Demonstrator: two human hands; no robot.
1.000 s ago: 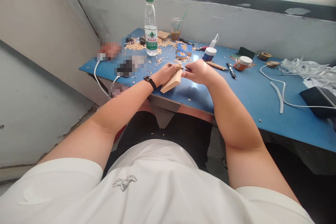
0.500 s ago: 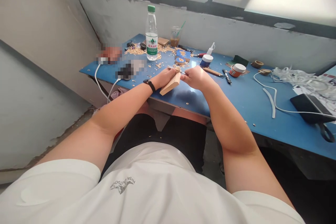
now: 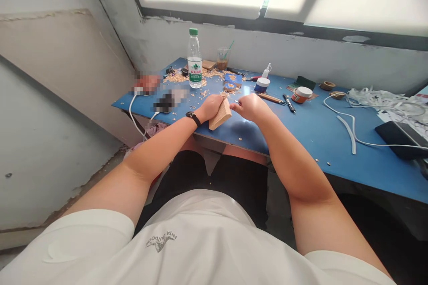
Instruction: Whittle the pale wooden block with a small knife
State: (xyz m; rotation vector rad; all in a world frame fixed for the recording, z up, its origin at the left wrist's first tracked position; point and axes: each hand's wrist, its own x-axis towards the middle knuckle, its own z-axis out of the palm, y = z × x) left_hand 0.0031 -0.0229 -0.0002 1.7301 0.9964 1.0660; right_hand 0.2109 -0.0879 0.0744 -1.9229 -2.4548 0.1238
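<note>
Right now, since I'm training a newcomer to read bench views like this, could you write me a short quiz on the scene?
1. Which hand grips the wooden block?
2. True or false: the water bottle stands upright with its cap on.
3. Fill in the colour: the clear cup near the wall has a ____ straw in it.

Key: 1. The left hand. 2. True. 3. Green.
</note>
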